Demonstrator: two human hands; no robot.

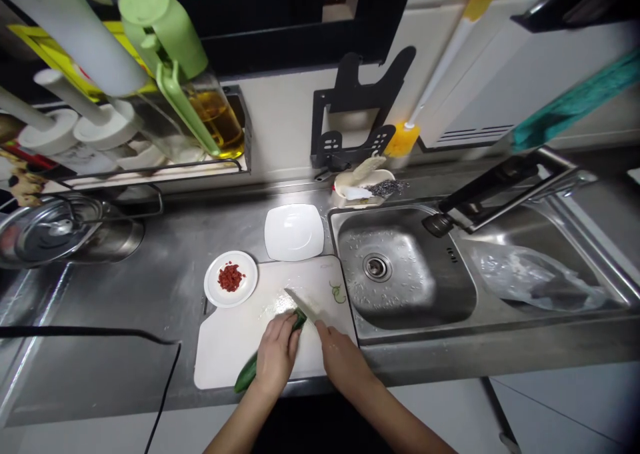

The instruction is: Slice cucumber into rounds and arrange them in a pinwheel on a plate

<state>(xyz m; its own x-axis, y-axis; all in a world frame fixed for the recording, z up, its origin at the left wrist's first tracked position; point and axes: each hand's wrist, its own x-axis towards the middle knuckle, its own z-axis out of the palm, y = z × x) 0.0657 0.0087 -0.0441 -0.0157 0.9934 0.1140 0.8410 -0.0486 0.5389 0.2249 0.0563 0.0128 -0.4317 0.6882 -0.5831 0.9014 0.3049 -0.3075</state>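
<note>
Cucumber (246, 374) lies slantwise on the white cutting board (220, 347) at the lower middle of the frame, and slicing looks barely begun. Thin green strips (337, 293) sit toward the board's right edge, while the cucumber's two visible ends look whole; the stretch between is covered, so any cuts there cannot be told. Chopped red pieces (231, 277) appear finished, heaped on the round plate (213, 269) left of centre. Most of the cucumber seems left to cut.

The left hand (278, 347) is curled over its middle, fingers bent and pressing it down, one end poking out at lower left, the other at upper right. Beside that upper end, the right hand (343, 357) is closed around the handle of a knife (300, 304), its blade pointing toward upper left; contact with the cucumber is unclear.
</note>
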